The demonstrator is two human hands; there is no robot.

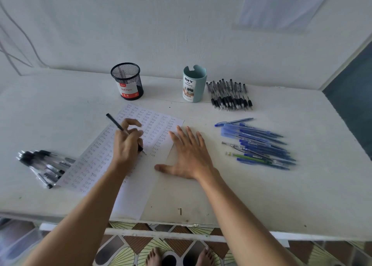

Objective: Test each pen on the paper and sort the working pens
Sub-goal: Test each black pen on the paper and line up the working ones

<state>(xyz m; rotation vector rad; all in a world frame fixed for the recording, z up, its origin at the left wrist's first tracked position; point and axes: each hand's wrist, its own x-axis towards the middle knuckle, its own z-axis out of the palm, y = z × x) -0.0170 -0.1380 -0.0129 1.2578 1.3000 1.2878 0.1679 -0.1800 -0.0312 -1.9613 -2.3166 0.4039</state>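
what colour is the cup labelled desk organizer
The cup is pale blue-green with a white label, clearest in the head view.

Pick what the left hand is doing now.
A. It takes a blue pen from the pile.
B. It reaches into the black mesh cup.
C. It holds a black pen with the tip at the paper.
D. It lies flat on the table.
C: the left hand grips a black pen with its tip down at the paper, while the right hand is the one lying flat.
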